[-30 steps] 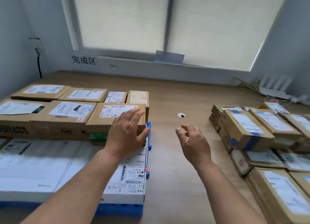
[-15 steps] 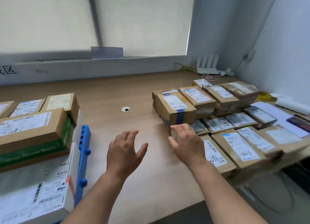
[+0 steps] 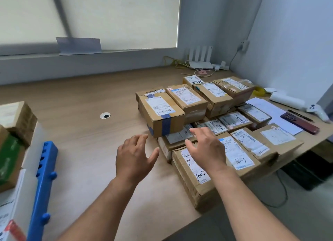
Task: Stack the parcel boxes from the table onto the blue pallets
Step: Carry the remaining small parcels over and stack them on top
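The table [image 3: 86,103] lies bare between the pallet [image 3: 43,177] at left and the boxes [image 3: 243,145] crowded right, reaching its near edge. Tug a low one and the taped box [image 3: 162,114] perched above may slide. The left hand [image 3: 134,157] and right hand [image 3: 207,150] hover spread, gripping nothing.

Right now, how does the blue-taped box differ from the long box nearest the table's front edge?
The blue-taped box is perched on other parcels; the long box lies on the table itself. The blue-taped box wears a blue tape band; the long box shows none. The long box's label carries handwriting; the blue-taped box's is only printed. Both are brown cardboard with white shipping labels.
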`<state>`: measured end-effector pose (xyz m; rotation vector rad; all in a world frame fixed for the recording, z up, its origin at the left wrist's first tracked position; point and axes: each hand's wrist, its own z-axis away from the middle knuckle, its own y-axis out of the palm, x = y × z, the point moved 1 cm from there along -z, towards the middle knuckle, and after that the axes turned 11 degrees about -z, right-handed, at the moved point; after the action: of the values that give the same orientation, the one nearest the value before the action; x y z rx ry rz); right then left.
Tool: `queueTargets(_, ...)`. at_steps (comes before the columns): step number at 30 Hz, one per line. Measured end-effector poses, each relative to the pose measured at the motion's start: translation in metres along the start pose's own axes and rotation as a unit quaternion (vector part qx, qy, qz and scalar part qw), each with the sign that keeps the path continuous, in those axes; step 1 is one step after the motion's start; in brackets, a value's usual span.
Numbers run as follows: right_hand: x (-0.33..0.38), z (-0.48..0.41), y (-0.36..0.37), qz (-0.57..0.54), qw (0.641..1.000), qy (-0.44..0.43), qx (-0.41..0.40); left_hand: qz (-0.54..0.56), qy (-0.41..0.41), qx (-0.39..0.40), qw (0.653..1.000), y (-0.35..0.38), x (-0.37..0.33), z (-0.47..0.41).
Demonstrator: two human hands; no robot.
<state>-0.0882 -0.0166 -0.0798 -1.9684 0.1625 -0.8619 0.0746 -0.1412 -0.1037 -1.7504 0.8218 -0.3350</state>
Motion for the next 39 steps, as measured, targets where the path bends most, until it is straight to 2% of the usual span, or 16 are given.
queueTargets(10,-0.021,-0.081,0.024,-0.019,0.999,0.017,0.035,0.052,-0.088,0.051,0.993,0.023,-0.011,-0.071)
queueTargets(18,-0.024,-0.116,0.051,-0.060,0.996,0.055,0.048,0.089,-0.125,0.102,0.983,0.040,-0.008,-0.112)
queueTargets(26,-0.027,-0.127,0.064,-0.146,0.979,0.126,0.062,0.252,-0.182,0.138,0.940,0.056,0.003,-0.121)
queueTargets(28,-0.030,-0.131,0.066,-0.232,0.955,0.160,0.099,0.296,-0.191,0.138,0.926,0.057,0.006,-0.118)
queueTargets(32,-0.025,-0.133,0.065,-0.400,0.873,0.211,0.184,0.384,-0.216,0.144,0.886,0.062,0.013,-0.109)
queueTargets(35,-0.024,-0.129,0.068,-0.463,0.831,0.224,0.214,0.413,-0.220,0.142,0.872,0.064,0.017,-0.098)
queueTargets(39,-0.022,-0.115,0.068,-0.506,0.804,0.211,0.228,0.441,-0.205,0.132,0.864,0.061,0.023,-0.074)
